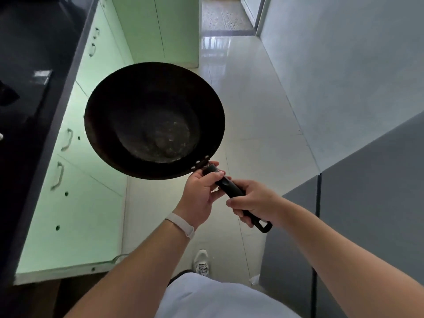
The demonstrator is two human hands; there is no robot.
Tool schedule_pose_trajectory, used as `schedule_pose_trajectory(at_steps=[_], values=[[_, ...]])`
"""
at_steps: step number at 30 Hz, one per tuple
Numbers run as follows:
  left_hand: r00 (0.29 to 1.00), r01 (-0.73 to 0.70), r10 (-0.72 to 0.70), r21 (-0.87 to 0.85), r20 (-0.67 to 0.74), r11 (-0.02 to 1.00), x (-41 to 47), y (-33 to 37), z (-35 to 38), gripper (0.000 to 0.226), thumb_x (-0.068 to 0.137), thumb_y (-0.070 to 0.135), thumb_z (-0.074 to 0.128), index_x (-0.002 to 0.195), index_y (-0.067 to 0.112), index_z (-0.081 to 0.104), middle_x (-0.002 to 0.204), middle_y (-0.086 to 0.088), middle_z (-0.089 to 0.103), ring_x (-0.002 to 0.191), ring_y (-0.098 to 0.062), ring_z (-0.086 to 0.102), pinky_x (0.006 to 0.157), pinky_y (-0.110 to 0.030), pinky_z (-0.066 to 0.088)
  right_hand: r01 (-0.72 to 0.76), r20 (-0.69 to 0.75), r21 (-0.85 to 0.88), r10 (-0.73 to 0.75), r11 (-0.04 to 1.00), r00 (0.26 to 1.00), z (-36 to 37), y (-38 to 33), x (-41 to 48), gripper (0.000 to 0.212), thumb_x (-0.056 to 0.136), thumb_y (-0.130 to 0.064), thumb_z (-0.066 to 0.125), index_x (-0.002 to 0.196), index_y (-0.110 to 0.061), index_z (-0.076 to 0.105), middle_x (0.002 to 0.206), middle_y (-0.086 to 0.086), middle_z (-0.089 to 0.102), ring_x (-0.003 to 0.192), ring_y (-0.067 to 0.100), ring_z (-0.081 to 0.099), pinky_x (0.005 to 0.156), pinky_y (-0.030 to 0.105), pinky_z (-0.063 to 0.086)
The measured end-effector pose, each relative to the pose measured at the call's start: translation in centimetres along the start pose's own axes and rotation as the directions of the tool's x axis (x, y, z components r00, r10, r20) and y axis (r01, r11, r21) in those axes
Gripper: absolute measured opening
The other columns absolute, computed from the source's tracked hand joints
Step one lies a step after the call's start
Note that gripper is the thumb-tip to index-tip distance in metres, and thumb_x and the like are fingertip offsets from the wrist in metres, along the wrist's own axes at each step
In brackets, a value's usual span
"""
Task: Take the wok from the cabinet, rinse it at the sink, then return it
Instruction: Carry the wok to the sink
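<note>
Beyond white shirt, clasps the rear of the handle in right hand and pinches its neck with left hand, probably sharing the weight. Holds wok roughly level, bowl up, in mid-air over tiled floor, just beside green cabinets

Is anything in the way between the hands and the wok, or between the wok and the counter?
Nothing visible. The left hand and right hand both grip the handle of the wok, which hangs over the floor beside the counter. No sink shows in this view.
</note>
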State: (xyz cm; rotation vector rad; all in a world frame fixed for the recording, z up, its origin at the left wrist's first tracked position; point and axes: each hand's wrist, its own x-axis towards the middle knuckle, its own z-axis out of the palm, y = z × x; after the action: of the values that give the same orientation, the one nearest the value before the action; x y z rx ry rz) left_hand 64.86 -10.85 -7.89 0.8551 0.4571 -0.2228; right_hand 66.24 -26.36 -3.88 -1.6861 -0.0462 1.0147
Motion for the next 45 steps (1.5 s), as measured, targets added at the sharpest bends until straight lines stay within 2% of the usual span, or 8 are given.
schedule_pose_trajectory(at_steps=[11,18,24,33,41,45], values=[[0.996,0.002,-0.009,0.069,0.092,0.998,12.7,4.1,8.6,0.023,0.093,-0.003,0.055,0.113,0.008,0.058,0.086,-0.007,0.061,0.088,-0.023,0.067,0.084,-0.04,0.058,0.088,-0.059,0.057,-0.084,0.994,0.995,-12.4,-4.9,6.0,0.031,0.091,0.004,0.058,0.116,-0.014,0.061,0.059,0.009,0.051,0.04,0.018,0.047,0.037,0.025,0.043],[0.998,-0.053,0.057,0.138,-0.023,0.989,21.6,5.6,15.9,0.022,0.089,-0.001,0.057,0.11,0.007,0.059,0.086,-0.008,0.062,0.085,-0.024,0.067,0.088,-0.044,0.055,0.129,0.001,0.051,-0.129,0.99,0.992,-22.8,-8.0,11.3,0.031,0.09,0.004,0.057,0.12,-0.006,0.059,0.058,0.007,0.052,0.04,0.018,0.048,0.038,0.024,0.042],[0.99,-0.121,0.127,0.092,-0.059,0.988,28.0,9.4,19.8,0.022,0.091,-0.001,0.056,0.111,0.005,0.058,0.088,-0.011,0.061,0.086,-0.025,0.066,0.08,-0.039,0.056,0.154,0.101,0.009,-0.154,0.988,0.983,-29.6,-14.0,15.4,0.029,0.092,0.003,0.056,0.119,-0.007,0.058,0.058,0.005,0.053,0.041,0.016,0.048,0.039,0.026,0.042],[0.983,-0.18,0.182,0.056,-0.035,0.982,36.7,17.3,18.3,0.018,0.093,-0.002,0.054,0.109,0.007,0.057,0.082,-0.007,0.064,0.085,-0.023,0.068,0.083,-0.04,0.055,0.148,0.14,-0.038,-0.141,0.988,0.98,-32.3,-21.6,25.2,0.031,0.093,0.002,0.058,0.122,-0.01,0.058,0.055,0.004,0.052,0.039,0.015,0.047,0.038,0.024,0.042],[0.992,-0.123,0.124,0.037,-0.019,0.992,48.8,28.7,11.6,0.017,0.094,-0.002,0.053,0.109,0.007,0.055,0.082,-0.009,0.063,0.082,-0.022,0.068,0.076,-0.035,0.057,0.12,0.098,-0.034,-0.116,0.992,0.988,-30.4,-30.5,40.4,0.032,0.092,0.003,0.057,0.123,-0.007,0.059,0.056,0.005,0.052,0.038,0.016,0.047,0.038,0.024,0.042],[0.993,-0.107,0.109,0.04,-0.052,0.994,53.6,35.2,8.2,0.017,0.094,-0.002,0.054,0.108,0.006,0.055,0.081,-0.009,0.063,0.082,-0.022,0.068,0.076,-0.035,0.056,0.092,0.096,-0.011,-0.091,0.996,0.991,-28.4,-35.7,47.0,0.033,0.092,0.002,0.057,0.122,-0.011,0.06,0.055,0.003,0.052,0.04,0.016,0.046,0.039,0.024,0.041]])
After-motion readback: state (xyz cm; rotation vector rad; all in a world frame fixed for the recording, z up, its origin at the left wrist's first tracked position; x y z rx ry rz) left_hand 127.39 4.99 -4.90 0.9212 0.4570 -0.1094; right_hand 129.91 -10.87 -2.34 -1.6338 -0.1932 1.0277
